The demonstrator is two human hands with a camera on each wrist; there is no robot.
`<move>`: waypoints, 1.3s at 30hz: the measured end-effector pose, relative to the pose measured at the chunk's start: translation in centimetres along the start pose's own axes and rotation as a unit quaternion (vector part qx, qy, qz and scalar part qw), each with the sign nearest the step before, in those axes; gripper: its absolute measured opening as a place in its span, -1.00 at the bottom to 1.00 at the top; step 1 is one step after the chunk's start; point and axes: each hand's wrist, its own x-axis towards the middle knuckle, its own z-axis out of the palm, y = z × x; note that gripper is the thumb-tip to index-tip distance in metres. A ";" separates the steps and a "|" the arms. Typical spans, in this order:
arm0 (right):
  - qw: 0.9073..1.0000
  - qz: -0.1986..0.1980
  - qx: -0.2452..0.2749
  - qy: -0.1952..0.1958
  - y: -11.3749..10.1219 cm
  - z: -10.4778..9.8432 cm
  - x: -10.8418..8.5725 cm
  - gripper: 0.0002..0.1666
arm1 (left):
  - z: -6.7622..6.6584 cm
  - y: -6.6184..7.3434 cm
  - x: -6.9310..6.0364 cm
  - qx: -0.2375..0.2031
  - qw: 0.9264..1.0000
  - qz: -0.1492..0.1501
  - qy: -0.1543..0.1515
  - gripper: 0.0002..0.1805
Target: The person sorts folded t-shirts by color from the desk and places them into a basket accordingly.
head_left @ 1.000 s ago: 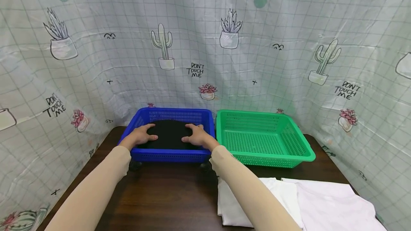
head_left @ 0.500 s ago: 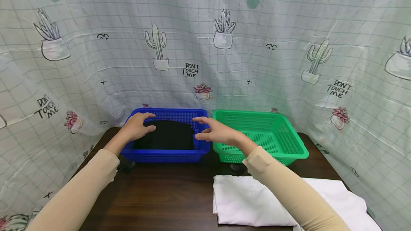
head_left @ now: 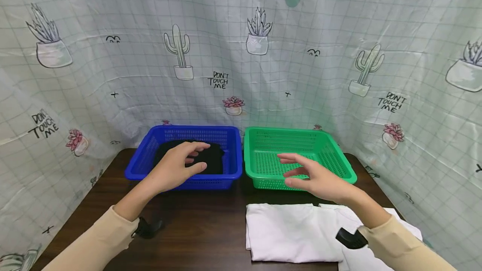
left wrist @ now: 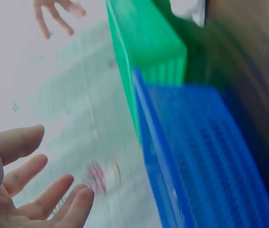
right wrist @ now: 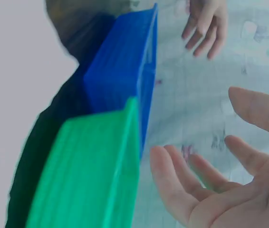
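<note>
Some of the black cloth (head_left: 214,159) hides behind the left hand (head_left: 176,164).

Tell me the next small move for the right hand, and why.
Probably bring the right hand down toward the folded white cloth: that hand holds nothing, black cloth lies in the blue basket, and the green basket looks empty.

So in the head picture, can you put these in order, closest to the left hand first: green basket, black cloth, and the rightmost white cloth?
From the left hand:
1. Black cloth: in the blue basket, partly hidden behind the hand.
2. Green basket: over to the hand's right.
3. Rightmost white cloth: on the table, farther right.
</note>
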 end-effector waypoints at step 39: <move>0.986 0.139 0.097 0.005 10.2 4.3 -11.0 -0.09 | 16.6 1.2 -2.8 -0.259 0.937 -0.139 -0.188 -0.22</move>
